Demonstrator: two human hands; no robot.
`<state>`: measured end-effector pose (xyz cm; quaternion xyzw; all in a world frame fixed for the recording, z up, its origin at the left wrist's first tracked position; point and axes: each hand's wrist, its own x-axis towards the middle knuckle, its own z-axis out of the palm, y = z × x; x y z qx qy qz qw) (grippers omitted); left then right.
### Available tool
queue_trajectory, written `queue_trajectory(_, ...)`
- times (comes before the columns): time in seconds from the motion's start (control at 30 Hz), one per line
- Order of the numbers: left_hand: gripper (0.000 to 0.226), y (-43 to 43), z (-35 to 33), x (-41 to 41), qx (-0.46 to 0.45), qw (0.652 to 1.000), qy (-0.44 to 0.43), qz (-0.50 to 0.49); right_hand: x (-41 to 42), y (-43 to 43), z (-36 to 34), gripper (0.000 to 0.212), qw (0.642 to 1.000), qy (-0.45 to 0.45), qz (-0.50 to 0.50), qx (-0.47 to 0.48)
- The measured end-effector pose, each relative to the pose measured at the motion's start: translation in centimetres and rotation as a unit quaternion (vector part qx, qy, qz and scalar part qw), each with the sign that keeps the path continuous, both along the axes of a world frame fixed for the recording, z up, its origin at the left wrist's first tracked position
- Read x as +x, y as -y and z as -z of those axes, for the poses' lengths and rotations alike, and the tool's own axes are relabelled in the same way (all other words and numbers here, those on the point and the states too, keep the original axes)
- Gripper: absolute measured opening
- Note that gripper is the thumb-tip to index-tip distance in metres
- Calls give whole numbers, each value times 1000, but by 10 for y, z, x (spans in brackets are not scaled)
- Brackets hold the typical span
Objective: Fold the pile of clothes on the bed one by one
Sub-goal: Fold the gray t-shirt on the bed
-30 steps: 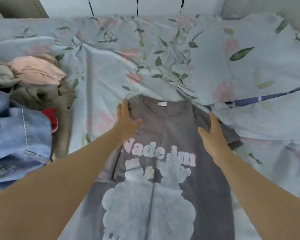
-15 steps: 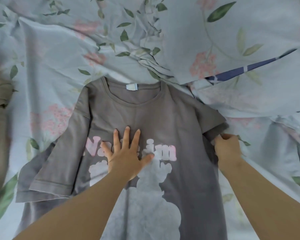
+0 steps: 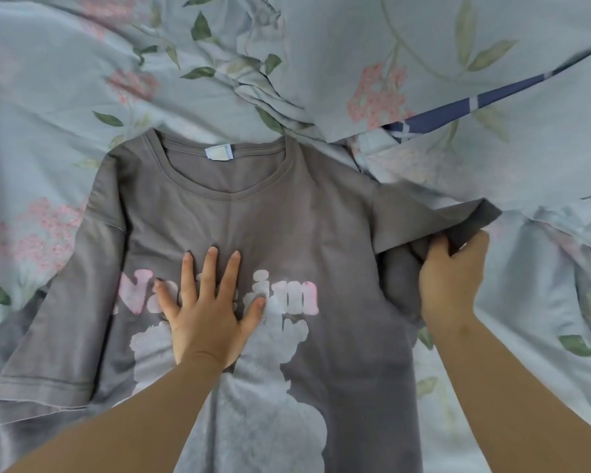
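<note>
Rightward, T-shirt sleeve in right grip; left grip flat mid-chest.

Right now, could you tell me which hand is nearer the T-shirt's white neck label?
Left. The left hand presses on the chest print below the label; the right hand grips the sleeve, farther out.

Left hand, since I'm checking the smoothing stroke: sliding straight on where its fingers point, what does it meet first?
The left hand, flat on the grey printed T-shirt, would probably cross plain chest fabric and meet its ribbed neckline first.
</note>
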<state>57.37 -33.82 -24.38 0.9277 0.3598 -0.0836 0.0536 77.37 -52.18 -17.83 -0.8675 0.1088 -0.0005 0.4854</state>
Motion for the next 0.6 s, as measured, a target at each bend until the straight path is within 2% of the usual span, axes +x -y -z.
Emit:
queue_trajectory(0.07, 75, 1, 0, 0, 2, 1000, -3, 0, 16, 24, -10, 14, 996, 66, 30, -45)
queue_trajectory(0.13, 74, 0, 0, 1, 0, 1000, -1, -1, 28, 49, -14, 18, 994, 76, 55, -59)
queue_trajectory(0.2, 73, 1, 1, 1, 3, 1000, -2, 2, 31, 66, -9, 24, 994, 22, 83, -60)
queue_trajectory(0.3, 73, 1, 0, 1, 8, 1000, 2, 3, 21, 72, 3, 32, 987, -125, 95, 31)
queue_trajectory(0.37, 72, 1, 0, 0, 8, 1000, 2, 3, 11, 69, 6, 31, 978, -182, 72, 67)
queue_trajectory(0.47, 72, 1, 0, 0, 8, 1000, 3, 6, 0, 68, 7, 27, 972, -215, 44, 85)
queue_trajectory(0.6, 72, 2, 0, 0, 2, 1000, 15, 3, 1, 78, -7, 11, 983, -167, 6, 77)
